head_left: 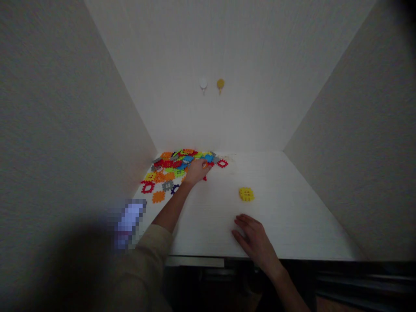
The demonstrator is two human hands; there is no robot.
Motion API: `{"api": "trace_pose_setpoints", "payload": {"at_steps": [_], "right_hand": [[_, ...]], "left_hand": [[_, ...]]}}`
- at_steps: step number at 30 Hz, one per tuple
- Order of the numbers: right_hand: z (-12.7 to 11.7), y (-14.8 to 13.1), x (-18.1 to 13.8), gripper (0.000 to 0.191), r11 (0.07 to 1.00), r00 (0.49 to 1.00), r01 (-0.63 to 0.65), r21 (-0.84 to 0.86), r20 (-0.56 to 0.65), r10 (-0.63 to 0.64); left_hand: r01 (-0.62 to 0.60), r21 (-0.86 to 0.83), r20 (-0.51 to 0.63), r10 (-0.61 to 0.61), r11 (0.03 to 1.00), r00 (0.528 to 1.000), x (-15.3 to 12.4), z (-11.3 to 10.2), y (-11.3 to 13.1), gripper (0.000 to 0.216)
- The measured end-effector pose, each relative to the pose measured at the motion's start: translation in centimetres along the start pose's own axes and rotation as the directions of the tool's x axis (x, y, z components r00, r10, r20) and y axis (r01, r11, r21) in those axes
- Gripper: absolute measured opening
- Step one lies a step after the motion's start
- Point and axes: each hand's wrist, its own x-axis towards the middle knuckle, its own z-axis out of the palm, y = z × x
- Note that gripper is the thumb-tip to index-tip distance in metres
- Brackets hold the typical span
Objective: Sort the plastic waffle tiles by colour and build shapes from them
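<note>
My left hand (pixel 196 170) reaches to the right edge of a pile of colourful plastic interlocking tiles (pixel 169 164). Its fingers are curled together among the pieces, and what lies in them is too small to make out. Bits of red show just beside and below the fingers. Near the front edge of the white table, my right hand (pixel 256 238) rests with fingers stretched out and thumb apart, holding nothing. Beyond its fingertips sits a yellow block of notched tiles (pixel 246 194), apart from the hand.
White table (pixel 286 216) with panels on the left, right and back. A red frame tile (pixel 222 163) lies right of the pile; an orange tile (pixel 159 196) lies in front. A pixelated phone-like object (pixel 130 223) is at left. Two hooks (pixel 220 84) hang on the back panel.
</note>
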Motion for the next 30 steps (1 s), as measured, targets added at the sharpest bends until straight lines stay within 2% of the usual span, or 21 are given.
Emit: {"api": "trace_pose_setpoints", "payload": {"at_steps": [4, 8, 11, 15, 22, 27, 30], "right_hand": [[0.5, 0.1, 0.1, 0.034, 0.998, 1.000, 0.008, -0.061, -0.014, -0.009], [0.1, 0.2, 0.3, 0.032, 0.997, 0.999, 0.028, -0.076, -0.018, -0.030], [0.1, 0.1, 0.2, 0.032, 0.996, 0.999, 0.034, -0.081, -0.017, -0.035], [0.1, 0.1, 0.2, 0.032, 0.996, 0.999, 0.028, -0.081, -0.022, -0.030], [0.0, 0.2, 0.4, 0.032, 0.995, 0.999, 0.042, -0.094, 0.004, -0.042], [-0.1, 0.1, 0.5, 0.031, 0.993, 0.999, 0.049, -0.111, 0.016, -0.048], [-0.1, 0.0, 0.5, 0.031, 0.993, 0.999, 0.043, -0.109, 0.025, -0.041]], "left_hand": [[0.100, 0.250, 0.022, -0.109, 0.963, 0.994, 3.4, 0.9, -0.2, 0.040], [0.184, 0.360, 0.016, -0.204, 0.915, 0.979, 4.9, 3.0, 0.3, 0.054], [0.221, 0.372, -0.007, -0.235, 0.902, 0.972, 5.3, 4.4, 0.4, 0.056], [0.231, 0.371, -0.030, -0.237, 0.899, 0.971, 5.5, 5.2, 0.1, 0.048], [0.109, 0.366, 0.013, -0.122, 0.924, 0.992, 5.1, 4.5, -0.6, 0.044], [0.106, 0.344, 0.092, -0.145, 0.933, 0.985, 5.0, 4.2, -1.3, 0.048], [0.120, 0.315, 0.099, -0.158, 0.942, 0.982, 5.7, 4.1, -1.8, 0.052]]}}
